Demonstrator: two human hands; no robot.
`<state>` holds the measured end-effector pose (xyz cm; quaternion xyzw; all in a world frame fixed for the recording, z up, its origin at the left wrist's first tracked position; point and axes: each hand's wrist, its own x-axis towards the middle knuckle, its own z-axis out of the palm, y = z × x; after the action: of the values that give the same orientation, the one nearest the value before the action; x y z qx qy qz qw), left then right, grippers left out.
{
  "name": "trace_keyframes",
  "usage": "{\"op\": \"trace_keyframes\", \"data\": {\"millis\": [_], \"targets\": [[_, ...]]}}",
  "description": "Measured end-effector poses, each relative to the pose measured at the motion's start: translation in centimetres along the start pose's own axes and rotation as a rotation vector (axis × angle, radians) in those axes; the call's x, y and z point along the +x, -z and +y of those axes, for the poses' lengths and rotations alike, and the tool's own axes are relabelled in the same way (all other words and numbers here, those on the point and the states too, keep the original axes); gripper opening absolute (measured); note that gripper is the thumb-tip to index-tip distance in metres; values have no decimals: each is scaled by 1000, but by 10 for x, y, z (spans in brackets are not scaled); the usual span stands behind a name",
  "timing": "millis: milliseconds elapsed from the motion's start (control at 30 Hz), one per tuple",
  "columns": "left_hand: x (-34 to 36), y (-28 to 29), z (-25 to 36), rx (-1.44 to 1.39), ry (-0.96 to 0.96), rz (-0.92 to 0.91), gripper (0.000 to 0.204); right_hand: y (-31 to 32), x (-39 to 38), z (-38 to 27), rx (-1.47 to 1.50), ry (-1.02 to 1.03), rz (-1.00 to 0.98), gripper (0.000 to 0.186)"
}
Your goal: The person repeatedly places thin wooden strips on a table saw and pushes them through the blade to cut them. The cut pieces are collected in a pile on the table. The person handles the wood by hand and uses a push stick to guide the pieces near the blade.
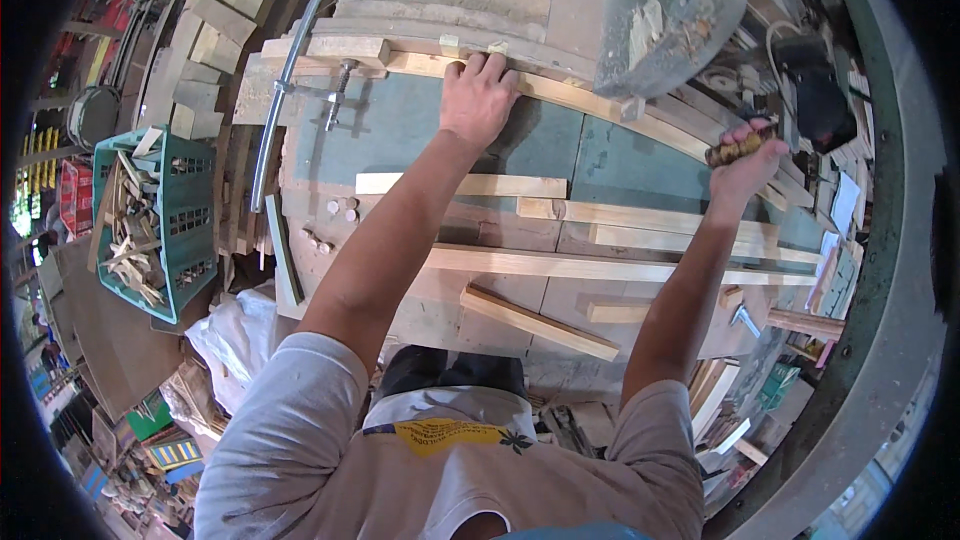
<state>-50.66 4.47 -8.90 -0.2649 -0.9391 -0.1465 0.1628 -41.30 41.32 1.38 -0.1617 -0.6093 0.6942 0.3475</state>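
My left hand (480, 98) is closed over a long pale wooden strip (575, 97) at the back of the bench, its fingers curled over the far edge. The strip lies along a raised wooden fence (420, 28) and runs to the right. My right hand (745, 165) grips a worn yellow-brown handle (738, 147) at the right, beside a cutting machine. The machine's cloudy grey guard (680, 30) stands between my hands, toward the back; its blade cannot be made out. A metal bar clamp (290, 70) sits left of my left hand, next to a wood block (345, 48).
Several cut wooden strips (620, 265) lie across the green-grey bench top (620, 165) nearer me. A short strip (540, 322) lies at an angle. Left of the bench stands a green plastic crate (185, 190) with wood offcuts. Stacked boards (215, 40) are at the back left.
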Motion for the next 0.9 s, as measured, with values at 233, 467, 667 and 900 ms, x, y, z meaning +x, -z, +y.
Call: {"op": "trace_keyframes", "data": {"millis": [233,467,667,900], "targets": [[-1,-4,2,9,12,-36,21,25,-60,-16,-106,1,130,83],[0,1,1,4,6,-19,15,51,-114,-26,-143,71,90,81],[1,0,3,5,11,-19,14,77,-147,-27,-103,77,122,84],[1,1,2,18,7,-67,18,88,-153,-25,-133,77,155,85]]}}
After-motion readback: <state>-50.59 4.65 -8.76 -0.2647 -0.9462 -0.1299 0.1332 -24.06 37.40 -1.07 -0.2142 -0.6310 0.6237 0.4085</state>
